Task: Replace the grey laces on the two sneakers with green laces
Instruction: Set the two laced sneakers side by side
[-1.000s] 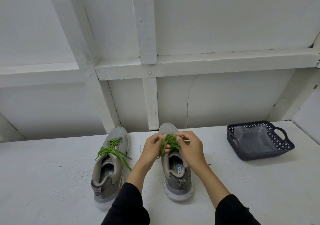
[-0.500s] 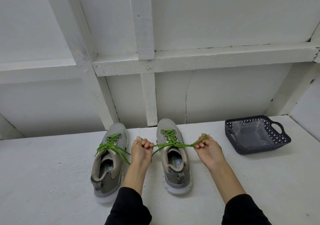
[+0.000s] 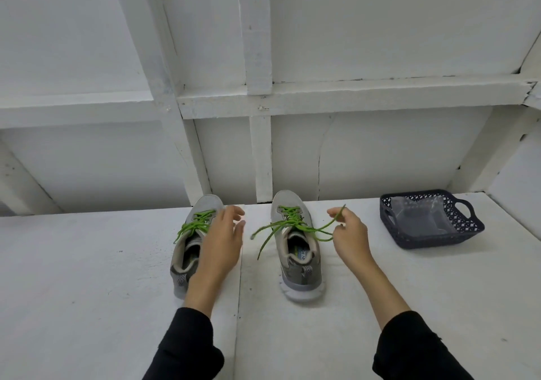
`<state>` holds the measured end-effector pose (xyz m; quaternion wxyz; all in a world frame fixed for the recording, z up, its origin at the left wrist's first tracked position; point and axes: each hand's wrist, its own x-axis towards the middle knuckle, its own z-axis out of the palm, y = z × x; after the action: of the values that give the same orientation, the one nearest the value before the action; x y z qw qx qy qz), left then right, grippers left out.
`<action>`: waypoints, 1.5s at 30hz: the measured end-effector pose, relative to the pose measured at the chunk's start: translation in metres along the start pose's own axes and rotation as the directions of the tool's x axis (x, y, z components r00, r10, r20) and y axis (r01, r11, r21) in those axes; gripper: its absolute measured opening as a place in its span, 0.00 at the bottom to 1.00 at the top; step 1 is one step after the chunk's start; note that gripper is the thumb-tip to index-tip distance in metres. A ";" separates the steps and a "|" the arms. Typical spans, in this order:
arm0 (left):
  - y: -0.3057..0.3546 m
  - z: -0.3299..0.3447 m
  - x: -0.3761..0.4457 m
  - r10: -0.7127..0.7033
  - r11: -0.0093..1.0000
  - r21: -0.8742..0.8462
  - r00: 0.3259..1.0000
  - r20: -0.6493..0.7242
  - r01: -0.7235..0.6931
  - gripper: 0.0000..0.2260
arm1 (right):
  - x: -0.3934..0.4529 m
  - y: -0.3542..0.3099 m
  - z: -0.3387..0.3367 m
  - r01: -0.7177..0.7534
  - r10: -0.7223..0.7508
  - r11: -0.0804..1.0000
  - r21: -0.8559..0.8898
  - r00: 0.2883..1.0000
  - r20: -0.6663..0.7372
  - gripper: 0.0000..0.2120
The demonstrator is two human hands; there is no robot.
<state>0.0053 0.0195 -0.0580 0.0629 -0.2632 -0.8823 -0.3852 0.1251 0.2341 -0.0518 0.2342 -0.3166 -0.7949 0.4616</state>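
Note:
Two grey sneakers stand side by side on the white table, toes toward the wall. The left sneaker (image 3: 187, 250) carries a green lace (image 3: 195, 224), as does the right sneaker (image 3: 295, 259), whose lace (image 3: 289, 221) has loose ends trailing to both sides. My left hand (image 3: 219, 239) hovers open between the sneakers, over the left one's inner side, holding nothing. To the right of the right sneaker, my right hand (image 3: 349, 233) pinches that lace's right end, which sticks up past the fingers. The lace's left end lies free on the table.
A dark blue perforated basket (image 3: 468, 230) with clear plastic inside sits at the back right of the white table (image 3: 87, 291). A white framed wall rises just behind the sneakers.
Both hands first worked at the right sneaker's lace, then pulled its ends apart. My left hand has since let go of its end and opened; the right hand still holds the other end.

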 end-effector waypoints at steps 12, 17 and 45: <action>-0.034 -0.043 -0.060 -0.254 0.776 0.613 0.963 0.088 0.149 0.15 | -0.062 -0.026 0.016 0.424 -0.267 0.835 -0.351 0.870 0.414 0.08; -0.005 -0.031 -0.067 -0.094 0.939 0.336 0.995 0.040 0.075 0.09 | -0.064 -0.018 0.011 0.475 -0.209 0.705 -0.527 0.849 0.485 0.13; 0.036 0.013 -0.055 -0.045 0.967 0.255 0.960 0.278 -0.029 0.09 | -0.070 -0.006 0.017 0.478 -0.352 0.810 -0.339 0.860 0.370 0.10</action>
<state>0.0714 0.0261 -0.0607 -0.0310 -0.3014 -0.9256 -0.2269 0.1600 0.1716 -0.0596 0.1379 -0.1050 -0.9505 0.2577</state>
